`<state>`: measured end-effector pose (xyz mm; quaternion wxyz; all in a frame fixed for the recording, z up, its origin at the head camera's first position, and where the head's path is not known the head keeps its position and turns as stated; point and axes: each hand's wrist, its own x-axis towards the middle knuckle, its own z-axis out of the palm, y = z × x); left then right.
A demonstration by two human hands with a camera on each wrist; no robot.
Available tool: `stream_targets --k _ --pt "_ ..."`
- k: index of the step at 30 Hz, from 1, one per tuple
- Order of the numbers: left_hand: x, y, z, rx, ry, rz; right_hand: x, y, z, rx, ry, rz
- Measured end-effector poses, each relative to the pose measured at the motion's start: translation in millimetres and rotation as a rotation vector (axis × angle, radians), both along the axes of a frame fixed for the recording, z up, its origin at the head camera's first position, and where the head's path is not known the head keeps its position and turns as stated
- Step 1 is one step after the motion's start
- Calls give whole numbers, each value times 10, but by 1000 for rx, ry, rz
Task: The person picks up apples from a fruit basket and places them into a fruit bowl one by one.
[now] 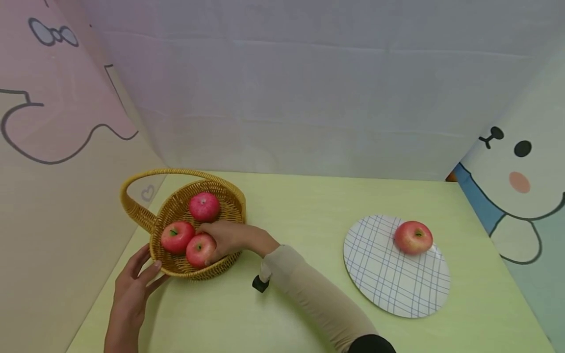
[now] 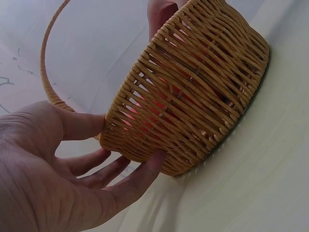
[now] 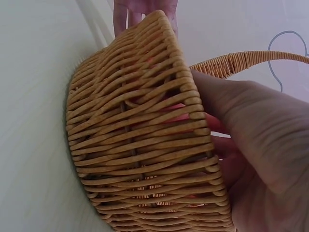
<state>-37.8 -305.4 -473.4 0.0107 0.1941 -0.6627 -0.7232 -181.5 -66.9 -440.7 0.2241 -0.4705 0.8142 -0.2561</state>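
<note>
A round woven basket [image 1: 229,262] with a tall arched handle stands at the left of the table, holding several apples. My left hand [image 1: 132,284] grips its near-left side; in the left wrist view the thumb lies at the rim and the fingertips against the outer wall. Reaching over the basket's right side, my right hand [image 1: 229,239] grips the nearest red apple [image 1: 199,251], its fingers curled round it. Another apple [image 1: 177,237] lies left of that one, and a darker red apple [image 1: 204,206] sits behind. In the right wrist view the basket wall hides most of the gripped apple.
A round white plate [image 1: 388,289] with a blue grid pattern lies at the right of the pale green table [image 1: 291,215]. One apple [image 1: 413,238] rests on its far right part. A pale cloth wall [image 1: 309,98] closes off the back, and printed panels flank both sides.
</note>
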Motion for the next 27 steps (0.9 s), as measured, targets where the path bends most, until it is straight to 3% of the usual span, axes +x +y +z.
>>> stream_targets --k 18,27 --pt "-7 7 2 2 -7 -1 12 -27 -51 -54 79 10" --pt "5 9 18 11 7 -11 34 -5 -10 -67 85 -27"
